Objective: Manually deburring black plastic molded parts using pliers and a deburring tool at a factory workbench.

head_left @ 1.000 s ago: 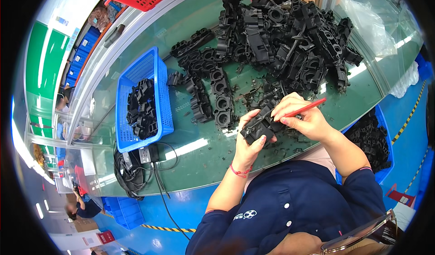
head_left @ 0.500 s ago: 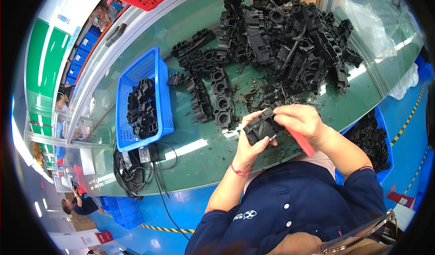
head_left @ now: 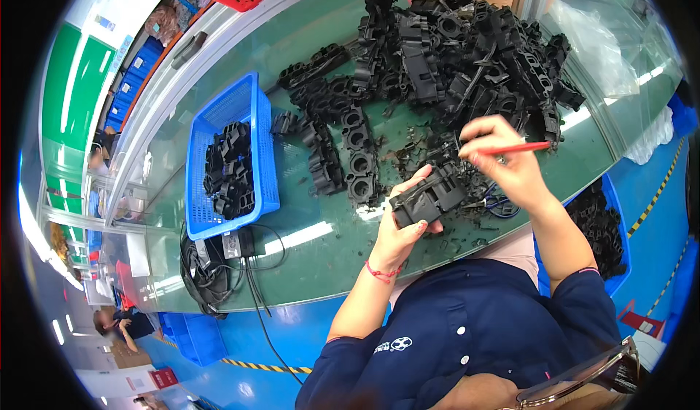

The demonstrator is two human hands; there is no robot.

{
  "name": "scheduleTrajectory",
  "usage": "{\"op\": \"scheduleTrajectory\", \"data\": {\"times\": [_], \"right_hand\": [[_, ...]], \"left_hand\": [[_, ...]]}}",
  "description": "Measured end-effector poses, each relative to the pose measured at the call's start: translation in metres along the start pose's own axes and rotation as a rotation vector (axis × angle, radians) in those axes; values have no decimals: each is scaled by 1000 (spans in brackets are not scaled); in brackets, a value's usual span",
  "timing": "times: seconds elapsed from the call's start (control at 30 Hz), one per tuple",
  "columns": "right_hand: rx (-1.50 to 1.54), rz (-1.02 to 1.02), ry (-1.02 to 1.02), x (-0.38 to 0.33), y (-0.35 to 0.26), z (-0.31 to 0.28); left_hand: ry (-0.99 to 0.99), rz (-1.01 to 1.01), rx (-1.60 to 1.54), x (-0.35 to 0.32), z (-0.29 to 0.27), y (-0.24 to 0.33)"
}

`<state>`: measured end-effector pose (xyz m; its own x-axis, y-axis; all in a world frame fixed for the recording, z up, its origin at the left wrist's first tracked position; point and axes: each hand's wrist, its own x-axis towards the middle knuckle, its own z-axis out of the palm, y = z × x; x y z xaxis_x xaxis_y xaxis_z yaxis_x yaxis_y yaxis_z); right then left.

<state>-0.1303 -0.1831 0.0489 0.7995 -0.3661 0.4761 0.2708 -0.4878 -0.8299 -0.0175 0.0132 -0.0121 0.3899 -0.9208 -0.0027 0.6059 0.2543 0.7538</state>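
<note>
My left hand [head_left: 397, 236] is wrapped round a black moulded plastic part [head_left: 430, 197], holding it tilted above the front of the bench. A slim red-handled tool [head_left: 519, 147] lies in the closed fingers of my right hand [head_left: 510, 168], up and to the right of that part and apart from it. Its working tip cannot be made out. Beside the held part, a tool with dark blue loop handles [head_left: 502, 206] rests on the bench. A large heap of similar black parts [head_left: 467, 53] rises beyond my hands, and several more lie in rows [head_left: 357, 155] to the left.
A blue plastic basket [head_left: 268, 184] with black parts stands on the left of the green bench [head_left: 306, 264]. Black scraps [head_left: 408, 151] litter the middle. Cables and a power adapter [head_left: 235, 244] lie at the front left. Another blue bin [head_left: 620, 264] of parts stands low at right.
My right hand has lifted off the black part and moved up and right, the red tool swinging to nearly level. The left hand has turned the part slightly. The blue-handled tool has come into view.
</note>
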Motion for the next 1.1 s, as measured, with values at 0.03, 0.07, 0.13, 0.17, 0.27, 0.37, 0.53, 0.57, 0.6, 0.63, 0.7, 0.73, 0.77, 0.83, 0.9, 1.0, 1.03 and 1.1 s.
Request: {"op": "scheduleTrajectory", "data": {"times": [0.03, 0.07, 0.13, 0.17, 0.27, 0.37, 0.53, 0.57, 0.6, 0.63, 0.7, 0.73, 0.77, 0.83, 0.9, 1.0, 1.03, 1.1], "right_hand": [[195, 112, -82, -5, -7, 6], [266, 119, -142, -10, -7, 14], [324, 107, -189, -14, -9, 26], [336, 153, -219, -14, -13, 29], [403, 209, -253, -15, -15, 35], [380, 170, -256, -14, -15, 35], [345, 154, -266, -15, -13, 36], [341, 147, -268, -15, -12, 36], [337, 139, -271, -15, -12, 36], [328, 132, -270, -15, -12, 37], [310, 117, -270, -16, -11, 37], [307, 123, -265, -16, -11, 38], [304, 130, -261, -17, -11, 38], [169, 11, -262, -16, -11, 38], [-98, -236, -269, -13, -9, 37], [-453, -462, -221, -25, 1, 46], [-506, -480, -210, -23, -6, 47], [-531, -517, -190, -24, -1, 50]], "left_hand": [[0, 23, 12, 0, 1, 0], [0, 47, 25, 1, 4, 0], [7, 62, 43, 2, 8, 0], [15, 54, 48, 2, 9, 0], [25, 46, 71, 3, 11, 1], [28, 36, 90, 3, 10, 1], [45, 17, 126, 2, 12, 2], [46, 16, 122, 2, 12, 2], [46, 14, 117, 2, 12, 2], [45, 12, 113, 2, 12, 2], [50, 18, 125, 2, 11, 1], [51, 20, 131, 2, 11, 0], [52, 23, 142, 2, 11, 0], [55, 29, 165, 2, 13, 1], [58, 55, 162, 1, 6, -5], [65, 116, 220, 5, 6, -8], [73, 119, 246, 4, 4, -9], [90, 141, 272, 4, 2, -11]]}}
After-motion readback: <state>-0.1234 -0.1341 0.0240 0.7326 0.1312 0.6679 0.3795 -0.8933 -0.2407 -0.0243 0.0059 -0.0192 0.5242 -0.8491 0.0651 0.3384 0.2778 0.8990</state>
